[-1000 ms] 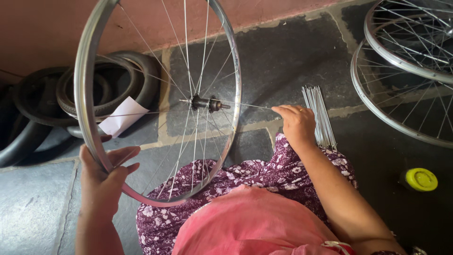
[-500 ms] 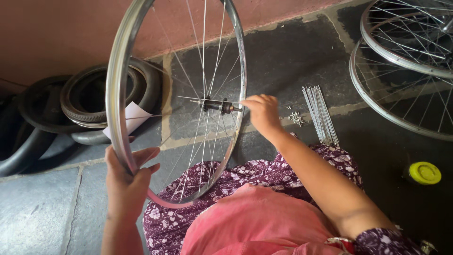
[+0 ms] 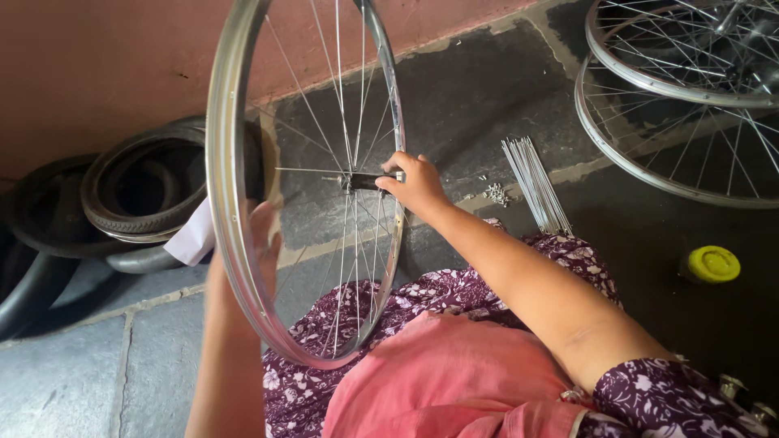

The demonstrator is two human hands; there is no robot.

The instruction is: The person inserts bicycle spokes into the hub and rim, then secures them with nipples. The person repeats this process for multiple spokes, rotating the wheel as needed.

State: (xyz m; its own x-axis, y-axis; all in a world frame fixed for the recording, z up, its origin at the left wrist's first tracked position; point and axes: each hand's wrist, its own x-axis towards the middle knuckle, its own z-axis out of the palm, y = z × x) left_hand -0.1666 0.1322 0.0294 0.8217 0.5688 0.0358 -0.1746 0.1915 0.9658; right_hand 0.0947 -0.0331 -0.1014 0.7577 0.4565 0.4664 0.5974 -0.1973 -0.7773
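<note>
A silver bicycle wheel rim (image 3: 223, 203) with thin spokes stands upright over my lap, seen almost edge-on. My left hand (image 3: 261, 243) grips the rim from behind, partly hidden by the metal. At the middle of the wheel my right hand (image 3: 415, 182) pinches the end of the dark hub (image 3: 361, 181). Beyond the right hand, a bundle of loose silver spokes (image 3: 534, 182) lies on the stone floor, with a small heap of spoke nipples (image 3: 495, 193) beside it.
Black tyres (image 3: 142, 191) are stacked against the reddish wall at left, with a white paper scrap (image 3: 193, 239) near them. Two more spoked wheels (image 3: 690, 97) lie at the top right. A yellow round lid (image 3: 712, 264) sits on the dark floor at right.
The right hand has moved left from the spoke bundle to the hub. The wheel has turned further edge-on and shifted right in view. The left hand stays on the rim.
</note>
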